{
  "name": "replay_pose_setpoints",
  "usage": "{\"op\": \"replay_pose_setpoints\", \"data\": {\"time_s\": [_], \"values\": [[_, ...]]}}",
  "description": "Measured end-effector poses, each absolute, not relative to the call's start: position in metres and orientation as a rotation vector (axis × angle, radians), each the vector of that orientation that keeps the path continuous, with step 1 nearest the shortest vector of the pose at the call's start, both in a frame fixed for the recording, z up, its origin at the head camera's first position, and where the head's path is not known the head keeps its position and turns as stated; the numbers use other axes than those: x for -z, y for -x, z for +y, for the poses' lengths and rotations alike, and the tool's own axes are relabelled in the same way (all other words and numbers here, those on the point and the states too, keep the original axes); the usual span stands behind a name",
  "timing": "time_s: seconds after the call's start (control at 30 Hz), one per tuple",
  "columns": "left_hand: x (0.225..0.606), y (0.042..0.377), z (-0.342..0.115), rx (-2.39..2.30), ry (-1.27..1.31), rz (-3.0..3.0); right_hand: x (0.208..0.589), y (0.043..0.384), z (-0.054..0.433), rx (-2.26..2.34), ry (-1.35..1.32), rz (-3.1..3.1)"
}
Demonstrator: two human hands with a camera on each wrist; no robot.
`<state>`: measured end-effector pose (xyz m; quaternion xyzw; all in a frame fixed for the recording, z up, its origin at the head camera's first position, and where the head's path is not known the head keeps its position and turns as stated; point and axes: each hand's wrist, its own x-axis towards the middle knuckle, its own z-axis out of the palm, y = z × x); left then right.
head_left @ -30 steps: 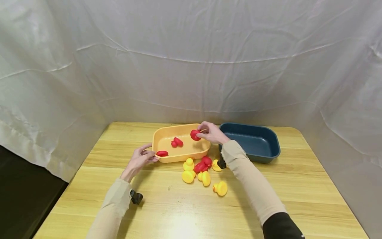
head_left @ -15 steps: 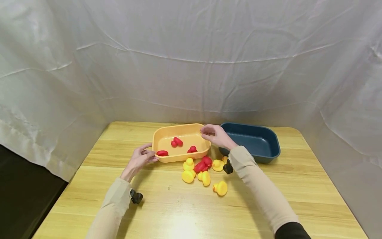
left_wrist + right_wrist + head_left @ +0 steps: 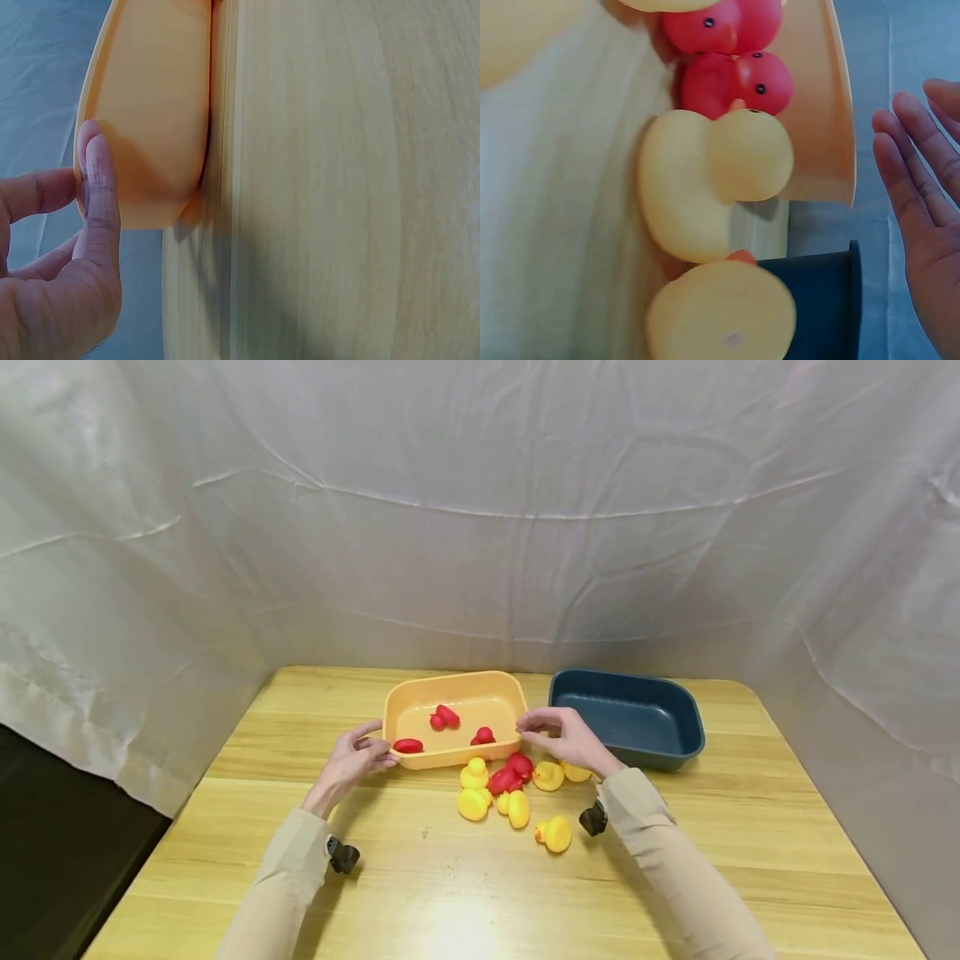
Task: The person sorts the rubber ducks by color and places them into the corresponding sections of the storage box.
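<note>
My left hand (image 3: pixel 354 764) pinches the near left corner of the orange bin (image 3: pixel 450 758); in the left wrist view its fingers (image 3: pixel 101 195) and thumb lie on either side of the rim. Inside the bin lie red rubber ducks: one in the middle (image 3: pixel 446 717), one at the front right (image 3: pixel 483 736) and one at the left (image 3: pixel 408 746). My right hand (image 3: pixel 564 737) hovers by the bin's right end, holding nothing, fingers fairly straight. Below it are a yellow duck (image 3: pixel 697 180) and two red ducks (image 3: pixel 735 82) against the bin's front.
A dark blue bin (image 3: pixel 637 752) stands to the right, with a gap between it and the orange one. More yellow ducks lie on the wooden table (image 3: pixel 420 893), including one nearer the front (image 3: pixel 553 833). A grey curtain (image 3: pixel 480 527) hangs behind.
My right hand has let a red duck go into the orange bin, then drawn back and to the right, out over the bin's right end. The left hand has stayed on the rim.
</note>
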<state>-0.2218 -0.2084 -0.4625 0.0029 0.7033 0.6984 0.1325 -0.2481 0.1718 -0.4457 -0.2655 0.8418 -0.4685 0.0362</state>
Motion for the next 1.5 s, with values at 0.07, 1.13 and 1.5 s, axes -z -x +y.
{"op": "replay_pose_setpoints", "data": {"time_s": [0.07, 1.13, 1.5], "values": [[0.462, 0.222, -0.209, -2.029, -0.01, 2.037, 0.45, 0.243, 0.175, 1.44, 0.839, 2.577], [0.462, 0.222, -0.207, -2.043, -0.015, 2.027, 0.483, 0.22, 0.185, 1.334, 0.864, 2.545], [0.463, 0.222, -0.208, -2.037, -0.024, 2.036, 0.487, 0.222, 0.18, 1.237, 0.907, 2.583]]}}
